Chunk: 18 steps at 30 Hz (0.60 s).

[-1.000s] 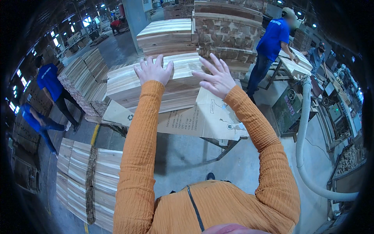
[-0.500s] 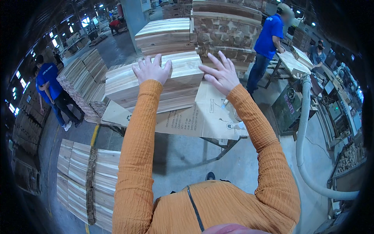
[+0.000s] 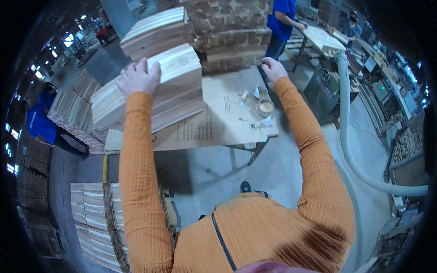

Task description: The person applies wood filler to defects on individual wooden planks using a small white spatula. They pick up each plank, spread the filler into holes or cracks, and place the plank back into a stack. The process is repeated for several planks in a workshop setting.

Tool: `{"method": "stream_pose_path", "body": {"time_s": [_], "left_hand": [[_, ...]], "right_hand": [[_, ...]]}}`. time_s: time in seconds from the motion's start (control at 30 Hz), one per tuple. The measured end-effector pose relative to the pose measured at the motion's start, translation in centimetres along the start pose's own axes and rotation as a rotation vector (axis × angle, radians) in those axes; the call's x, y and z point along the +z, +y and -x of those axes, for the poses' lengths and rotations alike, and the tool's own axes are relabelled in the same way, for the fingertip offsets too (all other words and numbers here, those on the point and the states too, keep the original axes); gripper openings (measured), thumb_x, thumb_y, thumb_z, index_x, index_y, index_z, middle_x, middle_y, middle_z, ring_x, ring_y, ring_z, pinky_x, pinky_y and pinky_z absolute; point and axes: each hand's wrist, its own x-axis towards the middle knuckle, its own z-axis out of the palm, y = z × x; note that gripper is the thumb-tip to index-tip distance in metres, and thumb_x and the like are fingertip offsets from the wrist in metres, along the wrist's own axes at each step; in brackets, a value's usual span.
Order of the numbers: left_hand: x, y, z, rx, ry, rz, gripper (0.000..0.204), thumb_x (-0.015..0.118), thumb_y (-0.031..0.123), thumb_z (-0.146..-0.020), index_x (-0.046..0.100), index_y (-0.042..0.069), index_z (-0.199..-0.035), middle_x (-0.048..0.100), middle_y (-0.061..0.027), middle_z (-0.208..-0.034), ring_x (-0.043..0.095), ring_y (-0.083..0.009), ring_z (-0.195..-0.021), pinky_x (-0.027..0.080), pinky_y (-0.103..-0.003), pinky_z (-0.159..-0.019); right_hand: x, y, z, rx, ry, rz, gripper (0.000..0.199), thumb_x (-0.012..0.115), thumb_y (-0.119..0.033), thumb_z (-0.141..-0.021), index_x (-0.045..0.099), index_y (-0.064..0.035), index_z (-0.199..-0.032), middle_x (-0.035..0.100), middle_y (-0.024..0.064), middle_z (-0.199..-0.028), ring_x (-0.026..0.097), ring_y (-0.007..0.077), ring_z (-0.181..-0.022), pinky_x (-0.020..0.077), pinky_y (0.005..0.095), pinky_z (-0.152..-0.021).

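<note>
My left hand (image 3: 139,78) rests with its fingers loosely spread on top of a stack of pale, streaked wooden boards (image 3: 180,93). The stack lies on a flattened cardboard sheet (image 3: 214,129) that covers a table. Beyond the cardboard's far right corner is my right hand (image 3: 274,70), its fingers curled in. Whether it holds anything cannot be made out. On the right of the cardboard stand a small clear cup with tan contents (image 3: 265,107) and a few small whitish items (image 3: 245,96).
Tall wood stacks (image 3: 232,32) rise behind the table, more boards (image 3: 88,211) lie low at left. A person in a blue shirt (image 3: 281,16) works at another table (image 3: 323,38). Two blue-shirted figures stand left. A pale hose (image 3: 348,145) curves down beside a green machine (image 3: 321,93).
My view has turned to the right. My right hand has moved away from the boards to the table's far right and its fingers have curled. My left hand stays on the stack.
</note>
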Motion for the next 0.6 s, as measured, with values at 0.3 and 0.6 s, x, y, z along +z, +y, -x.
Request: {"method": "stream_pose_path", "body": {"time_s": [0.3, 0.6], "left_hand": [[0.3, -0.3, -2.4, 0.002, 0.011, 0.053, 0.061, 0.043, 0.06, -0.083, 0.05, 0.025, -0.131, 0.045, -0.0105, -0.137, 0.033, -0.0307, -0.13, 0.018, -0.051, -0.107], [0.1, -0.3, -2.3, -0.022, -0.043, 0.074, 0.057, 0.044, 0.058, -0.084, 0.052, 0.023, -0.129, 0.047, -0.0124, -0.135, 0.032, -0.0327, -0.132, 0.014, -0.054, -0.11]], "right_hand": [[4.9, 11.5, 4.1, 0.151, -0.25, 0.279, 0.018, 0.064, -0.028, -0.074, 0.072, -0.0148, -0.083, 0.067, 0.0129, -0.088, 0.062, 0.0325, -0.085, 0.0507, 0.0421, -0.079], [9.8, 7.5, 3.3, 0.587, -0.691, 0.566, 0.043, 0.064, -0.031, -0.079, 0.061, -0.0137, -0.118, 0.056, 0.0066, -0.127, 0.045, 0.0286, -0.124, 0.0405, 0.0504, -0.093]]}}
